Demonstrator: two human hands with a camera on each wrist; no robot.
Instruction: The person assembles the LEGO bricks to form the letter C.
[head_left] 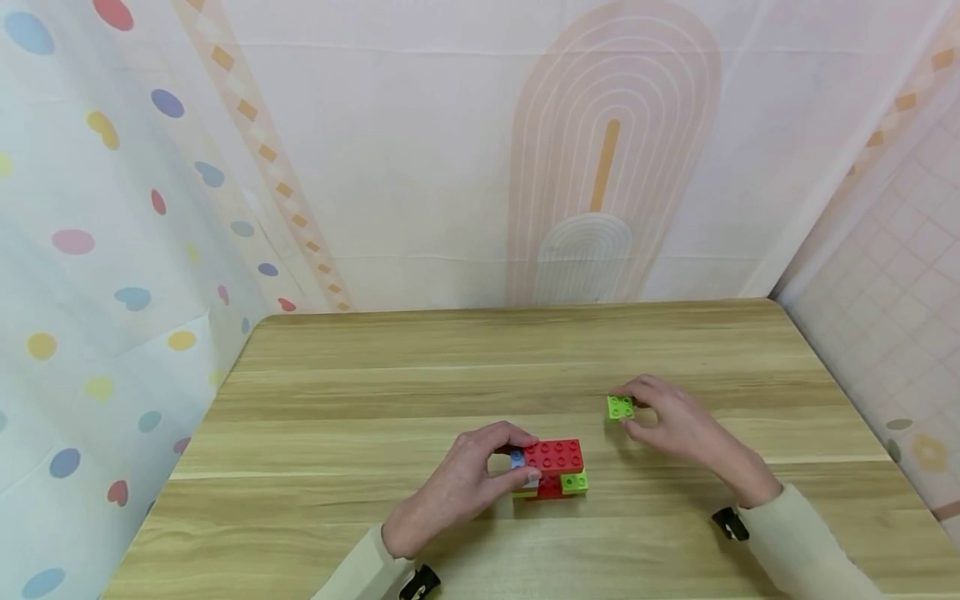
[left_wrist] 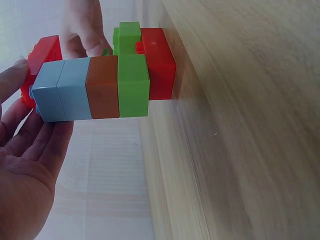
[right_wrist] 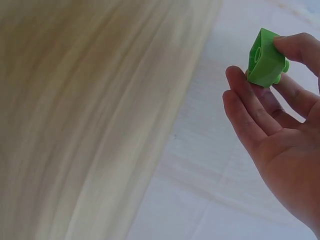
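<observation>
My left hand [head_left: 476, 475] grips the top of a small structure of toy building bricks, thumb in front and fingers behind. Its upper red brick [head_left: 555, 456] lies across a column of two light blue bricks [left_wrist: 62, 90], a brown brick [left_wrist: 103, 87] and a green brick [left_wrist: 133, 85]. At the bottom, a lower red brick [left_wrist: 159, 64] carries the column and, at its other end, green bricks [head_left: 574, 482]. Up and to the right, my right hand [head_left: 671, 421] pinches a loose square green brick [right_wrist: 267, 59] between thumb and fingers, studs upward, above the table.
The wood-grain table [head_left: 337, 400] extends around both hands. A pale patterned cloth [head_left: 420, 167] hangs behind its far edge, and more cloth hangs at the left and right sides. Black straps [head_left: 730, 524] show at the wrists.
</observation>
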